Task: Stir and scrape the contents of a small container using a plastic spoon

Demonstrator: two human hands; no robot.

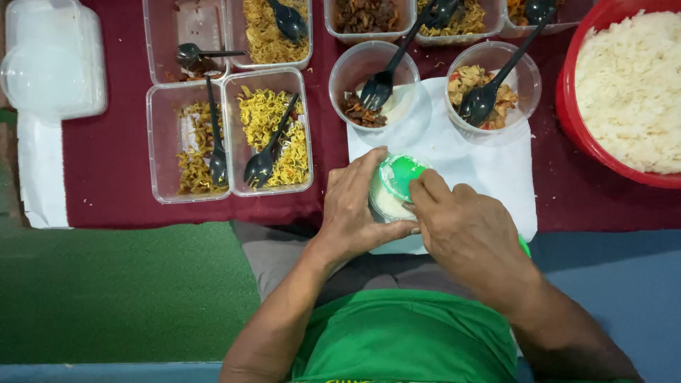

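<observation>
My left hand (353, 209) wraps around a small round clear cup of white rice (385, 202) at the near edge of the white sheet (489, 167). My right hand (464, 227) holds a green rice paddle (401, 174) and presses its blade down onto the rice in the cup. A bit of green handle shows past my right wrist. Both hands touch the cup from opposite sides.
A big red bowl of white rice (628, 92) stands at the right. Two round cups with black spoons (376, 85) (489, 96) sit behind the hands. Rectangular tubs of yellow noodles (273, 135) (188, 145) and other dishes line the maroon cloth (106, 163). Stacked clear lids (53, 60) lie far left.
</observation>
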